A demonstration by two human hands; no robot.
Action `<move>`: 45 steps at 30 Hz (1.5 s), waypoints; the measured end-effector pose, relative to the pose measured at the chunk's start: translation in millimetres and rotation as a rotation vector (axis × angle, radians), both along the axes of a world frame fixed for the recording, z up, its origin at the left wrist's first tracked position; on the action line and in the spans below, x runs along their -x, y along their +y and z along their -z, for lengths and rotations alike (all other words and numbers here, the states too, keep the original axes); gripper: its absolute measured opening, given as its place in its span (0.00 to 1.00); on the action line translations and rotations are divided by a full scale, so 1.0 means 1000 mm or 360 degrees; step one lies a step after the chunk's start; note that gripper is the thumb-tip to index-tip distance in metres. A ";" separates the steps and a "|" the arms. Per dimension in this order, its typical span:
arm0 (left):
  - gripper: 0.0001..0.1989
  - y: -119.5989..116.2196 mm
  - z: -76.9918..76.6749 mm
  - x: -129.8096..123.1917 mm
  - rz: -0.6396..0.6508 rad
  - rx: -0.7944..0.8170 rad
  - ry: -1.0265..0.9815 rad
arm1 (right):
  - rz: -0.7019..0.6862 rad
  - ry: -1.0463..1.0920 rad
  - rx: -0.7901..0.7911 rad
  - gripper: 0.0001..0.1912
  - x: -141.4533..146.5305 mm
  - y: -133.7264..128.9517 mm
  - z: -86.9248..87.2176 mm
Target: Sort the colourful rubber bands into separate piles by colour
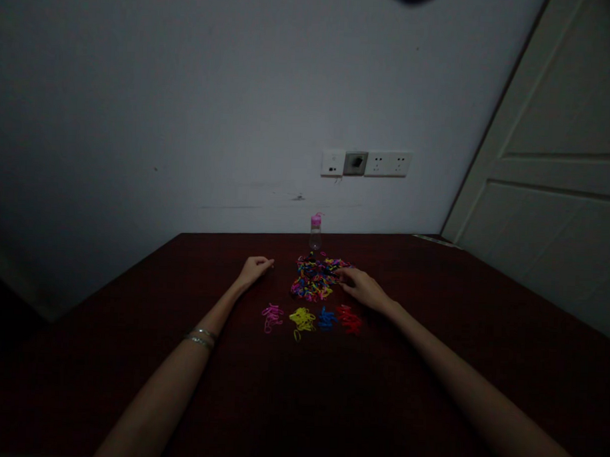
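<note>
A mixed pile of small colourful rubber bands (316,279) lies on the dark red-brown table. My right hand (361,287) is at the pile's right edge, its fingertips touching the bands and its thumb apart from the fingers. Left of the pile, my left hand (254,271) rests on the table with curled fingers; I see nothing in it. Nearer to me are single-colour groups in a row: pink bands (272,317), yellow bands (302,318), blue bands (326,318) and red bands (349,319).
Behind the pile stands a small clear bottle (315,239) with a pink cap. The table (299,401) reaches back to a pale wall (213,118) with switches and sockets (387,164). A panelled door (552,164) is at the right.
</note>
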State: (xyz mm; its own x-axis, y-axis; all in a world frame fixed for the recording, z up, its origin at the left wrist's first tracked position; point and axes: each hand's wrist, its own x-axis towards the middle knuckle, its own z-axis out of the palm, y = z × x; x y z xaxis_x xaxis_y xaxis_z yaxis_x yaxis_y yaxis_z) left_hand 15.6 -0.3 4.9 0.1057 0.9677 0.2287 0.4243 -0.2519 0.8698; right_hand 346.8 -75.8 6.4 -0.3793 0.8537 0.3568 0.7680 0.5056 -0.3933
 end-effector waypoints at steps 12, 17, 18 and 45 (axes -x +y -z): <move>0.23 0.006 0.005 0.003 -0.0022 -0.0068 0.0077 | -0.0005 0.0108 -0.0041 0.18 0.001 0.003 0.002; 0.23 0.003 0.003 0.002 -0.0027 -0.0033 0.0030 | -0.0014 0.0284 -0.0041 0.17 -0.003 0.005 0.004; 0.23 0.002 0.002 0.002 -0.0029 -0.0022 0.0015 | -0.0014 0.0309 -0.0043 0.18 -0.004 0.005 0.004; 0.21 -0.001 0.000 0.003 -0.0058 0.0003 -0.0013 | -0.0610 0.0243 0.0028 0.19 0.073 -0.058 -0.032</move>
State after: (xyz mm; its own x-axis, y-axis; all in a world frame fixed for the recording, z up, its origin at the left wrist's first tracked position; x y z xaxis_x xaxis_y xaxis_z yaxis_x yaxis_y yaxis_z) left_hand 12.2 -1.7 4.5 0.0687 0.9714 0.2274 0.4261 -0.2347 0.8737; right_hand 274.2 -134.0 38.3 -0.6151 0.6672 0.4200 0.4575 0.7359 -0.4991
